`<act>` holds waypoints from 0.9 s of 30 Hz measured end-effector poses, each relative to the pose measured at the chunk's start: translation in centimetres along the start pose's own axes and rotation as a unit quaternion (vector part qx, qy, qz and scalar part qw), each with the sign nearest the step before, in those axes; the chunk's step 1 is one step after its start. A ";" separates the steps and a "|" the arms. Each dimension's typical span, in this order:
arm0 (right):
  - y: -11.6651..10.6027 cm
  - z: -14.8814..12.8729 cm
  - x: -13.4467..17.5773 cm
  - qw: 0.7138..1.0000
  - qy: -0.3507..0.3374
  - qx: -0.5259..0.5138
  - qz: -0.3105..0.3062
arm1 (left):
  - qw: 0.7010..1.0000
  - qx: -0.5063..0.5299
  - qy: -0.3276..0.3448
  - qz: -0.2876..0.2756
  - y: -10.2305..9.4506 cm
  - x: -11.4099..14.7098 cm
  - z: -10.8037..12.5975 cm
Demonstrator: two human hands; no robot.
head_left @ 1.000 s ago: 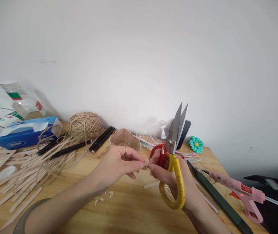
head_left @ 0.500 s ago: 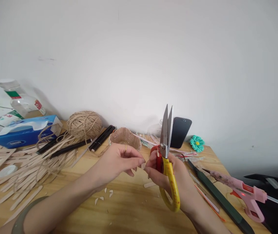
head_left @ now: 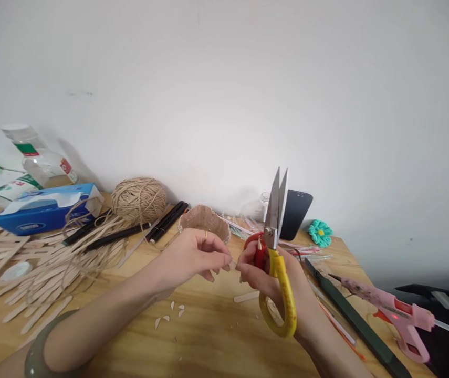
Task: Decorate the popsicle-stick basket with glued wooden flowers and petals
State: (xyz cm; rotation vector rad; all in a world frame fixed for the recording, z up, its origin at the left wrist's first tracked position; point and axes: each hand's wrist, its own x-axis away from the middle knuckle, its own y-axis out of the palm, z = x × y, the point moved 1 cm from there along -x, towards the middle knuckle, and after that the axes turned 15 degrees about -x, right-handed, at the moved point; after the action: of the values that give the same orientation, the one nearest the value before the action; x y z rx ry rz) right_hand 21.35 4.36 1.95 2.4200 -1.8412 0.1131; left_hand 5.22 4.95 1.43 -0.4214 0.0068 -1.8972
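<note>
My left hand (head_left: 198, 257) is closed in a pinch, thumb against fingers, on a small pale wooden-looking piece (head_left: 233, 265). The thumb and finger of my right hand (head_left: 265, 275) meet the other side of that piece. Hooked in my right hand is a pair of scissors (head_left: 274, 226) with one red and one yellow handle. Its blades point up and stand slightly apart. Below the hands, several small pale half-round chips (head_left: 169, 313) lie on the wooden table (head_left: 208, 346). A pale stick (head_left: 246, 297) lies partly behind my right hand.
At left are loose craft sticks (head_left: 35, 304), a twine ball (head_left: 139, 199), a blue tissue pack (head_left: 47, 210) and a bottle (head_left: 45, 160). Behind the hands sits a scalloped bowl (head_left: 204, 218). At right are a phone (head_left: 297, 215), a turquoise flower (head_left: 320, 233) and a pink glue gun (head_left: 395, 310).
The view has shifted slightly, moving most things a little to the right. My fingertips are a little farther apart, and more of the small pale piece shows between them.
</note>
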 end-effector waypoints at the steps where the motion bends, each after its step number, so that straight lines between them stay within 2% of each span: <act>1: 0.0 0.0 0.0 1.000 -0.004 0.006 -0.001 | 1.000 0.012 0.003 0.005 0.1 0.0 0.0; 7: 0.0 -0.1 0.2 0.999 -0.023 0.008 0.032 | 0.998 0.058 0.003 0.000 0.5 0.0 -0.3; 12: -0.1 -0.1 0.2 0.999 -0.017 0.001 0.048 | 0.998 0.036 -0.013 -0.042 0.5 0.1 -0.3; 16: -0.2 -0.1 0.2 0.999 -0.015 -0.009 0.036 | 0.998 0.001 -0.016 -0.063 0.4 0.1 -0.3; 23: -0.1 0.1 0.3 0.999 -0.013 -0.009 0.034 | 0.998 -0.008 -0.017 -0.052 0.5 0.0 -0.3; 27: -0.4 0.3 0.0 0.998 -0.036 -0.006 0.042 | 1.000 -0.005 0.011 -0.011 0.3 0.2 0.1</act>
State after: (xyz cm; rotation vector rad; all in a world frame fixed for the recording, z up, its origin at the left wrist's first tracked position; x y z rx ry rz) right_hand 21.72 4.46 1.64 2.3682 -1.9680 0.0212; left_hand 5.50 4.64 1.49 -0.4098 0.0262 -1.9239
